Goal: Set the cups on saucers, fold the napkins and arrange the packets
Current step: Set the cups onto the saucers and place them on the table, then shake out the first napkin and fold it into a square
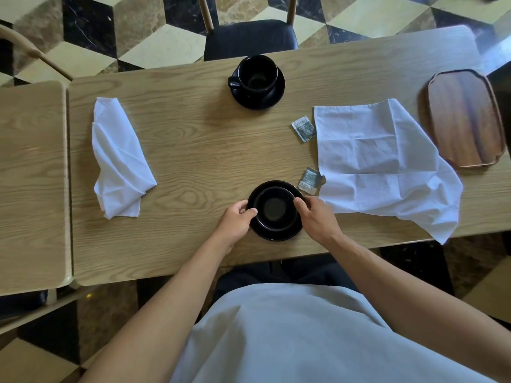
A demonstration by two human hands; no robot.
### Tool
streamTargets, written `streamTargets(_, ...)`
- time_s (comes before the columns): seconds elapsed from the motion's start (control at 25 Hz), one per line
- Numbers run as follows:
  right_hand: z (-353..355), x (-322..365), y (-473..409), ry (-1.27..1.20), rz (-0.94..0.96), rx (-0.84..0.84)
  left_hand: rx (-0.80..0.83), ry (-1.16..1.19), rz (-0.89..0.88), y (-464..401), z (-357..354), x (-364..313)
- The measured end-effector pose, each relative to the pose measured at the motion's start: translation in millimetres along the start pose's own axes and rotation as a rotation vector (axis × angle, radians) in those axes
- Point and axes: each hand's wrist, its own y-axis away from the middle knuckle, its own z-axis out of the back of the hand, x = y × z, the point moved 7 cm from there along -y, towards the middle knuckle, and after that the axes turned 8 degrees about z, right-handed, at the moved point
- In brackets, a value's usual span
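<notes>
We are leaving both napkins unfolded: the spread one [381, 161] toward the bench's [193, 139] right end, the crumpled one [119, 158] left. Both cups are sitting on saucers; our left hand [235, 219] and right hand [318, 217] are gripping the near-edge cup [275, 208]. Two packets [304, 129] are lying loose.

Print on the two packets [303, 129] is too blurred to read.

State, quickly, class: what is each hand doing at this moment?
Left hand: fingers curled round the left side of the near cup on its saucer.
Right hand: fingers curled against the cup's right side.
</notes>
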Motion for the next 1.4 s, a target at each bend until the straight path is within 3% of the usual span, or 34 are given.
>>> streamTargets(0.2, 11, 22, -12, 0.118, 0.026, -0.026, -0.082, -0.055, -0.019, 13, 15, -10)
streamTargets(0.36, 1, 73, -37, 0.25, 0.159, 0.046, -0.185, -0.034, -0.019, 35, 48, -10)
streamTargets(0.64, -104, 164, -43, 0.368, 0.408, 0.3, -0.435, 0.174, -0.016, 63, 149, 32)
streamTargets(0.8, -179, 201, -42, 0.359, 0.417, 0.31, -0.494, 0.226, -0.041, 51, 227, 54)
streamTargets(1.12, -299, 267, -67, 0.301, 0.34, 0.152, -0.463, 0.131, -0.085, 5, 357, 58)
streamTargets(1.28, -317, 295, -80, 0.277, 0.322, 0.096, -0.415, 0.027, -0.078, -20, 372, 50)
streamTargets(1.4, -323, 297, -84, 0.226, 0.207, 0.123, -0.351, 0.041, -0.08, -25, 365, 47)
